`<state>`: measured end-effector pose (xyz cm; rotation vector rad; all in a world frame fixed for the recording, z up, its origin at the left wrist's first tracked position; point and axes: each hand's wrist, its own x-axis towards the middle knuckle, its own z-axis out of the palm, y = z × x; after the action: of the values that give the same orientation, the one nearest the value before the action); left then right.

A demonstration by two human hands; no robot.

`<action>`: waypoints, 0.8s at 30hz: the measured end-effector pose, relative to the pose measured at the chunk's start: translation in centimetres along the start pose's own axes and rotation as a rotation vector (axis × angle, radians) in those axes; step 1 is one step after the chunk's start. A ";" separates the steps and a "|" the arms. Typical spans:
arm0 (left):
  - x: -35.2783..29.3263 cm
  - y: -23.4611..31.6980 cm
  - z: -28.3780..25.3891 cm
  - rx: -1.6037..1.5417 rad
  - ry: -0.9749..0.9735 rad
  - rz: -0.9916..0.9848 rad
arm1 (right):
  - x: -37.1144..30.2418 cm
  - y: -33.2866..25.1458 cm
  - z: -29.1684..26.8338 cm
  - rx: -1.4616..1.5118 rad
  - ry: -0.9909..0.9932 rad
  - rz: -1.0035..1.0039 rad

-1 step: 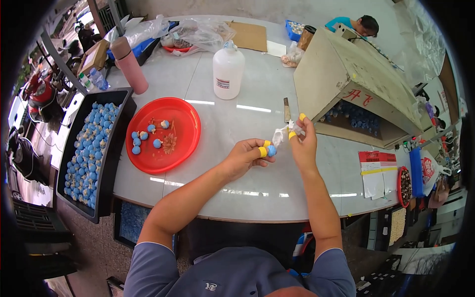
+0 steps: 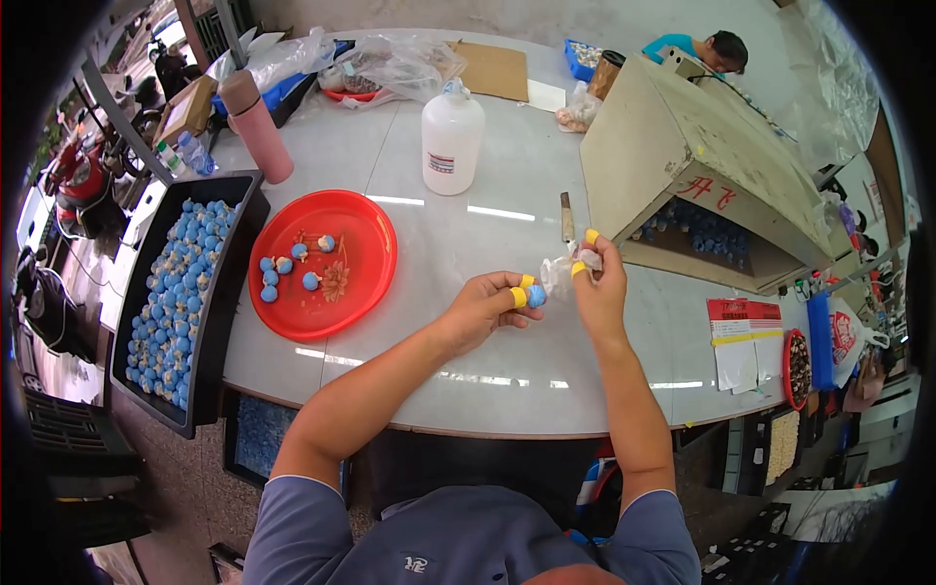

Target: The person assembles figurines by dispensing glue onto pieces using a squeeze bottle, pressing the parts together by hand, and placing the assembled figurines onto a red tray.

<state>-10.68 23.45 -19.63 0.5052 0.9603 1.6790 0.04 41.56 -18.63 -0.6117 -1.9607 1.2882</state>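
Over the table's near half, my left hand [image 2: 487, 310] pinches a small blue ball [image 2: 534, 295] between taped fingertips. My right hand [image 2: 601, 281], also with yellow tape on its fingers, is closed on a crumpled white cloth [image 2: 559, 275] that hangs close to the ball; whether they touch I cannot tell. Just beyond the cloth lies a narrow tool with a worn handle [image 2: 566, 216], its other end hidden by cloth and fingers. Left of my hands, a red plate [image 2: 370, 304] carries several blue balls with pale patches.
A black tray [image 2: 216, 363] full of blue balls stands at the left edge. Behind are a pink flask [image 2: 263, 146] and a white plastic bottle [image 2: 452, 146]. At right, an open-fronted beige box [image 2: 634, 156] holds blue pieces; a person [image 2: 717, 51] sits beyond it.
The white cloth has shifted slightly and spread between my hands. Both hands stay almost in place, still holding the ball and the cloth.
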 end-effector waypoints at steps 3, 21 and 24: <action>0.1 -0.2 -0.1 -0.028 0.010 -0.011 | -0.3 -0.5 -0.5 -0.048 -0.047 0.015; 0.1 1.2 0.1 -0.095 0.167 0.101 | 4.5 3.3 0.6 0.299 0.021 0.168; 0.3 1.0 0.0 -0.084 0.195 0.110 | 2.7 3.3 0.5 0.026 0.126 0.037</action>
<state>-11.31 23.66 -18.87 0.3485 1.0121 1.8854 -2.06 44.46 -21.03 -0.7017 -1.8357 1.2639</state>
